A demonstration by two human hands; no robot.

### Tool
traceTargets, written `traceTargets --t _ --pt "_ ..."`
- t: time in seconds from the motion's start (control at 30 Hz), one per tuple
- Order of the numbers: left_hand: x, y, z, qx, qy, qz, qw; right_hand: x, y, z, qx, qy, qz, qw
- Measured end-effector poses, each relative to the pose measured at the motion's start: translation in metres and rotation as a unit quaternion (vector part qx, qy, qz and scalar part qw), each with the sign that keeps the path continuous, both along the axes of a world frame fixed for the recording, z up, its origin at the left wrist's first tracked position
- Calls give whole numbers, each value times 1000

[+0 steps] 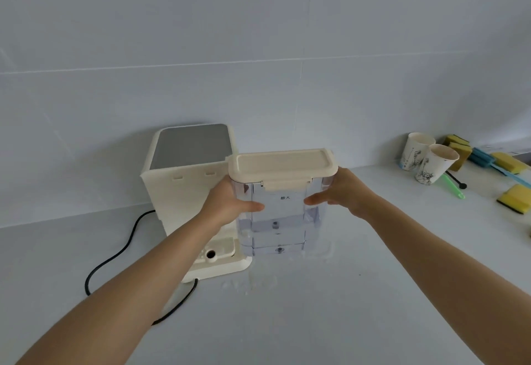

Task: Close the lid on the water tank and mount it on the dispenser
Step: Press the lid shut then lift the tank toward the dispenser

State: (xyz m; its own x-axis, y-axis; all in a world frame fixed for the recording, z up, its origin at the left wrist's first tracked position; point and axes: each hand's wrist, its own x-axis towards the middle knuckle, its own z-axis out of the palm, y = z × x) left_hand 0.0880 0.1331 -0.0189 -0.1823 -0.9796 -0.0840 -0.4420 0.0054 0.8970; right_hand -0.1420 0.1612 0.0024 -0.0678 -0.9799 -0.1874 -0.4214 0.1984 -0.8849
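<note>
The clear plastic water tank (283, 218) is upright in the middle of the view, with its cream lid (281, 164) flat on top and the front latch down. My left hand (230, 202) grips the tank's left side and my right hand (342, 192) grips its right side. The tank's bottom is close to the white counter; whether it touches is unclear. The cream dispenser (186, 180) stands just left of the tank, its back face towards me. Its low base with a round port (210, 254) lies open beside the tank's lower left corner.
A black power cord (115, 255) loops from the dispenser across the counter at the left. Two paper cups (428, 160) stand at the back right, with yellow and blue sponges (505, 163) and a green utensil (454, 187) beyond them. A white wall rises behind.
</note>
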Motion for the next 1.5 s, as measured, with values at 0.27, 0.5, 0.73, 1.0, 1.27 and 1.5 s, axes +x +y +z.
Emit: traceTargets --t 0.27,0.5,0.73,1.0,1.27,1.5 --pt "65 10 12 -1 -1 72 997 62 -14 8 -33 -7 73 997" --pt "106 13 23 21 24 118 993 109 -30 5 -39 -19 91 995" --pt "126 4 24 44 31 139 989 134 -46 0 -28 -27 86 996" --pt "133 -8 12 61 19 125 990 141 -47 -8 -15 -23 77 997" --pt "137 -10 -1 69 31 114 991 143 -47 -18 -14 -13 83 996" --pt "140 -11 -13 70 31 108 991 142 -50 -31 -1 -3 73 997"
